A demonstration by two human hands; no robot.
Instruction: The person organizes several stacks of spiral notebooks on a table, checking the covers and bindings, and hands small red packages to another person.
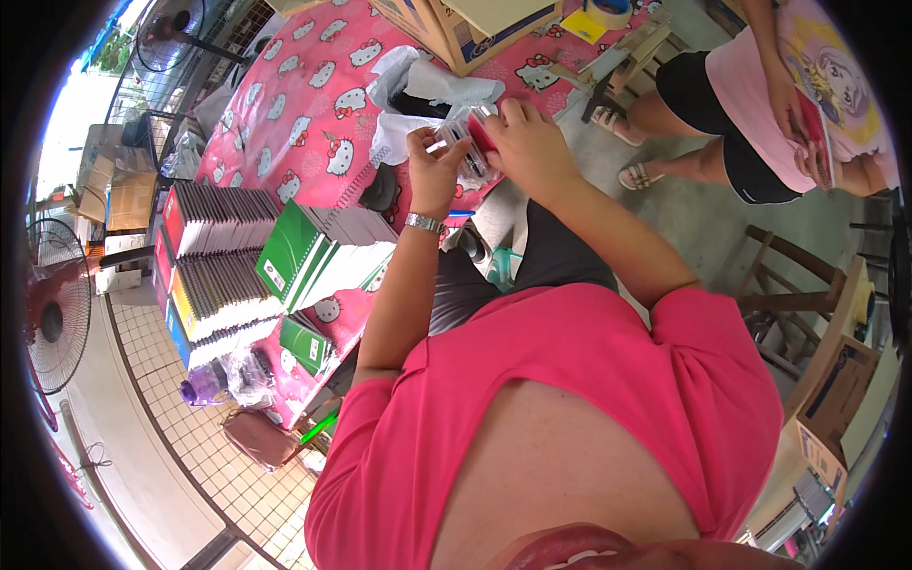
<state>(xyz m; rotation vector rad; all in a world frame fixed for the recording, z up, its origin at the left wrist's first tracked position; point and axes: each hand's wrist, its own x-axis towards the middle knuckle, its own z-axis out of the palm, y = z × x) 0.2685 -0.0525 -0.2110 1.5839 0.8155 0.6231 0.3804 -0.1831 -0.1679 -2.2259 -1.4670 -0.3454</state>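
Note:
A small clear plastic pack (472,169) with a red part and dark and white pieces showing through is held up between my hands at the table's near edge. My left hand (437,169), with a metal watch on its wrist, pinches the pack's left side. On the other side, the fingers of my right hand (525,142) are bent round its red part (482,130). What exactly lies inside the pack is too small to tell. Just beyond it, crumpled white wrapping (399,85) lies on the table around something black.
Stacks of spiral notebooks (223,214) and green notebooks (290,252) stand on the pink patterned tablecloth (275,90) to the left. A cardboard box (465,28) is at the back. Another person (750,104) stands at the right, near a wooden chair (788,275).

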